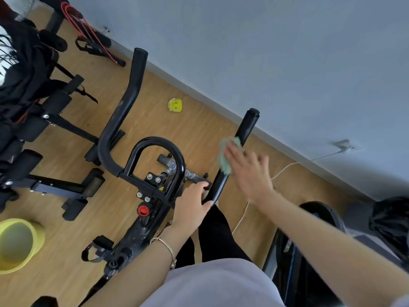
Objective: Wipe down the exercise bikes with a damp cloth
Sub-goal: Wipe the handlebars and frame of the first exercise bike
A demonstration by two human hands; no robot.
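Observation:
A black exercise bike stands in front of me, its handlebar point(124, 107) curving up on the left and a straight right bar point(245, 129) rising toward the wall. My left hand point(192, 204) grips the base of the right bar near the centre clamp. My right hand point(247, 171) is blurred and presses a green cloth point(225, 158) against the middle of that right bar, the cloth wrapped partly around it. A red knob point(143, 210) sits on the frame below the clamp.
A yellow bucket point(17, 244) stands on the wooden floor at lower left. Black gym benches point(44, 120) crowd the left side. A small yellow object point(175, 105) lies near the blue wall. A white cable point(243, 213) runs along the floor; another machine point(309, 240) stands at right.

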